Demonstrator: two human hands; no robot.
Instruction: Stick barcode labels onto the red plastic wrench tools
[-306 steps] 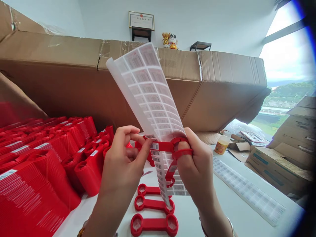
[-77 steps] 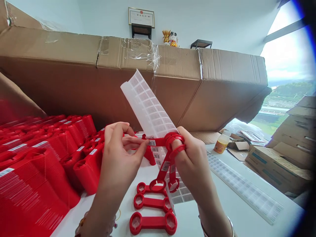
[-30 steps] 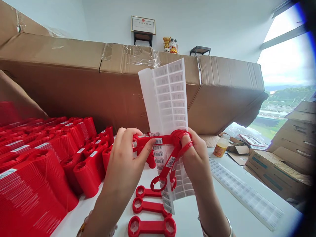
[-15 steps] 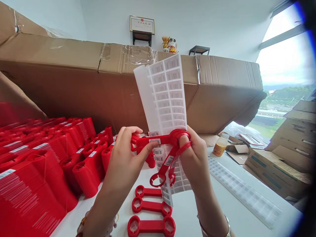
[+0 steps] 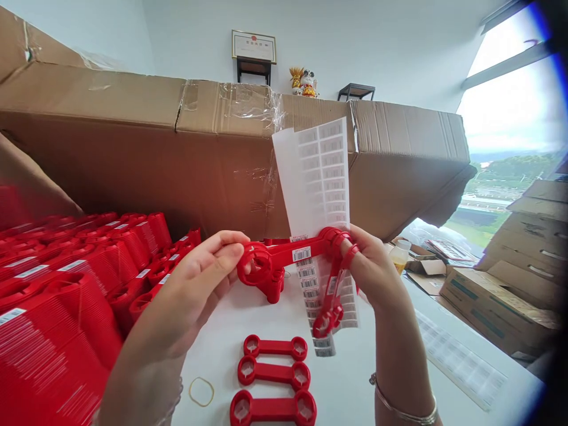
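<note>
My right hand (image 5: 376, 273) is closed round a tall sheet of barcode labels (image 5: 320, 177) and several red plastic wrenches hooked over its fingers. One labelled red wrench (image 5: 293, 255) sticks out level to the left; another hanging wrench (image 5: 331, 302) dangles down. My left hand (image 5: 195, 284) is beside the level wrench's left ring, fingertips touching it, fingers loosely curved. Three more red wrenches (image 5: 274, 376) lie in a row on the white table (image 5: 350, 384) below.
Stacks of labelled red wrenches (image 5: 66, 284) fill the left side. A large cardboard box (image 5: 177, 154) walls the back. A rubber band (image 5: 201, 391) lies near my left wrist. A used label sheet (image 5: 461, 364), a small bottle (image 5: 399, 254) and cardboard boxes (image 5: 501, 296) sit at right.
My left hand has let go of its pinch on the level wrench and drawn back left and down. My right hand, sheet and wrenches have shifted right. A rubber band now shows.
</note>
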